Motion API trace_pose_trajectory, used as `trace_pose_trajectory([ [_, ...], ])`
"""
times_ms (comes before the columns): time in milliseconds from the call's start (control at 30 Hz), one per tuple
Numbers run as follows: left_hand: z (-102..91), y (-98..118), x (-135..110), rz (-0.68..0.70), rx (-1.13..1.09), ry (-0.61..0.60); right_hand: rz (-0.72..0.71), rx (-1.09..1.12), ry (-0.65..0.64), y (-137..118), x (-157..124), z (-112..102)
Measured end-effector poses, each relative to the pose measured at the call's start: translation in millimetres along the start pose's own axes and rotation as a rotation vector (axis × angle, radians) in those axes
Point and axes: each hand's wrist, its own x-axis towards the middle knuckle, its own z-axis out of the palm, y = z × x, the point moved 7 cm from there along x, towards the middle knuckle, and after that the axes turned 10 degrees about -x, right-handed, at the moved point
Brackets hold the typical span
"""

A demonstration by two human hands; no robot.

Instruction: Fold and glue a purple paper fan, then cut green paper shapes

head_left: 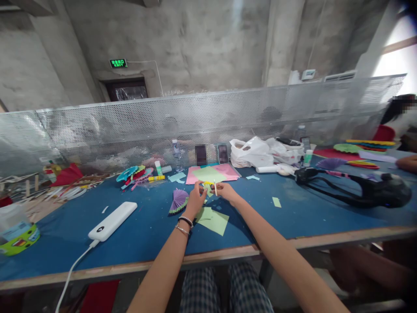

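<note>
Over the middle of the blue table, my left hand (196,198) and my right hand (225,191) face each other closely. My left fingers are closed on a small light green paper piece (209,190). In my right fingers stands a slim white stick-like thing (215,188); its kind is too small to make out. A bit of yellow (207,183) shows between the hands. Left of them lies a purple folded paper fan (179,200) with a green edge. Light green paper (215,221) lies nearer me. Behind my hands is a stack of pink paper (192,177) with green on top.
A white power bank (112,221) with a cable lies left. Glue sticks (158,167), a bottle (176,154) and colourful paper flowers (132,174) stand behind it. White plastic bags (256,151) and a black strapped item (355,187) lie right. A person sits at the far right.
</note>
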Motion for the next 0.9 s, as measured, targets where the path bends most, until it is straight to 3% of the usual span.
trace_pose_trajectory([
  [267, 4.5, -11, 6, -0.122, -0.206, -0.041, -0.049, -0.027, -0.04, -7, -4, 1],
  [500, -10.2, -16, 8, -0.233, -0.407, 0.026, -0.117, -0.136, -0.212, -14, -11, 4],
  [767, -11.1, -21, -3, -0.335, -0.482, -0.295, -0.178, -0.321, -0.457, -2, -25, -19],
  [900, -11.0, -26, -2, -0.337, -0.458, -0.33, -0.188, -0.38, -0.514, 8, -26, -22],
])
